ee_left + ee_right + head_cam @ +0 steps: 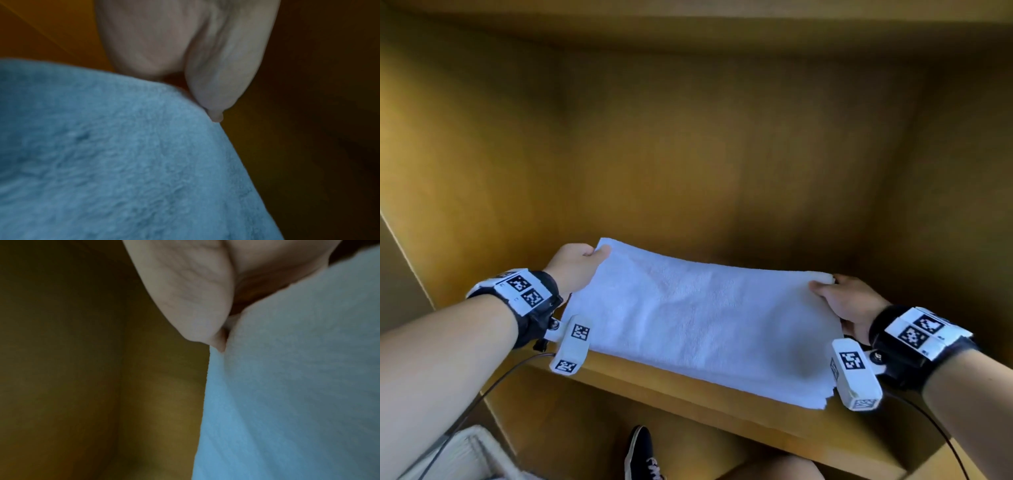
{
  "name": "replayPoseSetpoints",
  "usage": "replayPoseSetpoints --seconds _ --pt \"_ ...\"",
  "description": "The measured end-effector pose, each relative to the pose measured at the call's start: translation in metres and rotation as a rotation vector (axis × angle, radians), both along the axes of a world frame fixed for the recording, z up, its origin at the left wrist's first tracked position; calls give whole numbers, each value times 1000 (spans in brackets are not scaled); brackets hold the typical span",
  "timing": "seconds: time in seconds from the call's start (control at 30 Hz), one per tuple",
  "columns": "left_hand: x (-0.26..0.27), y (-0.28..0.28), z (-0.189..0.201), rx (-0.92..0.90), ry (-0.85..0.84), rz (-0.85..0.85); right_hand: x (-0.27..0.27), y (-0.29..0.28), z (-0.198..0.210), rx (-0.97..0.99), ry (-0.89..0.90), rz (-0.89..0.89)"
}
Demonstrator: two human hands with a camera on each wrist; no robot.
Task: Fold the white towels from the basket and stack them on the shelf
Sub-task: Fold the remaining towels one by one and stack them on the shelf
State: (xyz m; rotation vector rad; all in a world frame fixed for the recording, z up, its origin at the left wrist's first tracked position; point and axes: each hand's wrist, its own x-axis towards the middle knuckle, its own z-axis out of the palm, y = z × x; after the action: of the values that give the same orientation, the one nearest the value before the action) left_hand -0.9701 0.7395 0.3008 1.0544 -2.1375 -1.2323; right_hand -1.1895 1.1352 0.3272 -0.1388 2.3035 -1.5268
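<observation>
A folded white towel lies across the wooden shelf, its near edge hanging slightly past the shelf's front. My left hand pinches the towel's far left corner, thumb on top. My right hand grips the far right corner, fingers curled round the edge. In the left wrist view the towel fills the lower left under my left hand. In the right wrist view the towel covers the right side, with my right hand against its edge. Whether other towels lie beneath is hidden.
The shelf sits inside a wooden cabinet with a back wall and side walls close on both sides. A white basket stands at the lower left on the floor. A dark shoe shows below the shelf. Cables trail from both wrists.
</observation>
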Motion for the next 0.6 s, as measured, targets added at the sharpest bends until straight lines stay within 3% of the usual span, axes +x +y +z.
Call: replayPoseSetpoints --seconds 0.13,0.27,0.43,0.6 --pt "2 -1 -5 192 -52 -40 -3 0 -8 16 -50 -14" --pt "5 1 -5 208 -152 -60 6 9 -16 94 -100 66" --pt "5 6 -6 -10 -187 -139 15 11 -25 180 1 87" --pt "-4 3 3 -205 -181 -109 4 8 -13 142 143 67"
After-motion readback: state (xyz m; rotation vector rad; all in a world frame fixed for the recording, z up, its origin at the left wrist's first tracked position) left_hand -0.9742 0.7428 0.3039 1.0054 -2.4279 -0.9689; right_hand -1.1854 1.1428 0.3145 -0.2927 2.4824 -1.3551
